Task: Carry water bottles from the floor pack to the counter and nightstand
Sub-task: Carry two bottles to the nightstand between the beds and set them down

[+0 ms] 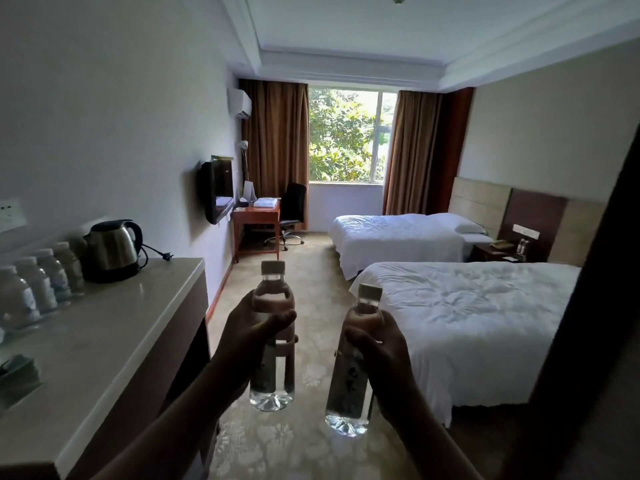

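Observation:
My left hand grips a clear water bottle upright, its cap at chest height over the carpet. My right hand grips a second clear water bottle, tilted slightly to the right. The pale counter runs along the left wall, with several water bottles lined up at its back. The dark nightstand stands far off between the two beds, with two small bottles on it. The floor pack is out of view.
A steel kettle with its loose cord sits on the counter's far end. Two white beds fill the right side. A desk and black chair stand below the window. Patterned carpet forms an aisle ahead. A dark door edge rises at right.

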Demonstrator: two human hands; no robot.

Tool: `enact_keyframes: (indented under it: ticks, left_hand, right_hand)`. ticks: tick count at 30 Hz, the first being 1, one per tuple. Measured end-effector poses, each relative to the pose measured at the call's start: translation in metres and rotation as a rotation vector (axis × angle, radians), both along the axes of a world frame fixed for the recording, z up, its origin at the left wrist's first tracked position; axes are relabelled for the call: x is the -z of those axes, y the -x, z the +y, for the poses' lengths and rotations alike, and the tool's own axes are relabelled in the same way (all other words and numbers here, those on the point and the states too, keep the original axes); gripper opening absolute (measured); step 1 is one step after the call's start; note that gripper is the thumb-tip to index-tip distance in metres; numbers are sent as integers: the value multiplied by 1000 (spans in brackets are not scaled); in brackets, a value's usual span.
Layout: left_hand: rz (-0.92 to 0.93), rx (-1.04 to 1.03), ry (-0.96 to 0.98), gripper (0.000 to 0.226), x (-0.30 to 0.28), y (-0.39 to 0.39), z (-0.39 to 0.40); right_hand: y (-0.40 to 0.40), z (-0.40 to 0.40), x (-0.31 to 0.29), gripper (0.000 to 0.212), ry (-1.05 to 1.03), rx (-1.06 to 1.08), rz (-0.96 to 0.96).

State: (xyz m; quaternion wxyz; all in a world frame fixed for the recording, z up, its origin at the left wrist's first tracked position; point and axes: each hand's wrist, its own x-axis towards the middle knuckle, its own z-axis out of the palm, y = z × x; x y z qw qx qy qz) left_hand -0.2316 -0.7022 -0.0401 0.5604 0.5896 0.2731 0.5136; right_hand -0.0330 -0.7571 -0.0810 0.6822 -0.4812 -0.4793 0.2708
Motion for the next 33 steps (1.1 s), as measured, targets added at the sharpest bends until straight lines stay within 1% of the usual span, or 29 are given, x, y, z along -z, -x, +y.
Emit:
enact_keyframes:
  ticks: [2, 4, 8, 12, 15, 17, 20, 22, 24, 26, 29, 33]
  left_hand:
    - [1, 17, 7, 59, -1, -25, 38]
    - [4, 30, 21, 60, 1, -51, 78]
    - [4, 16, 25, 61, 6, -106, 162]
    - [7, -27, 8, 65, 1, -158, 250]
    - [5, -50, -13, 62, -9, -184, 313]
    - [9, -77, -24, 59, -15, -195, 354]
    - [-7, -105, -22, 61, -22, -207, 415]
    - [5, -116, -37, 63, -24, -214, 458]
    - [10, -125, -22, 59, -20, -220, 505]
    - [4, -130, -7, 52, -14, -226, 557]
    - [9, -149, -6, 57, -9, -238, 640]
    - [-7, -96, -32, 39, -16, -271, 753]
  right_hand:
    - [-30, 40, -3, 35, 2, 46, -49]
    - [-57, 78, -6, 32, -20, 57, -24]
    - [-111, 161, -9, 47, -77, 60, 47]
    - [-165, 258, -14, 55, -92, 47, 12]
    - [-197, 332, -23, 62, -121, 38, 10]
    - [-212, 380, -30, 56, -109, 5, 0]
    - [-230, 450, -33, 33, -85, -85, -28]
    - [-241, 497, -33, 25, -94, -114, -49]
    - [-250, 544, -31, 24, -94, -116, -73]
    - [-259, 594, -27, 29, -82, -99, -75]
    - [-273, 673, -17, 37, -62, -77, -50]
    - [-296, 775, -20, 34, -35, -36, -82]
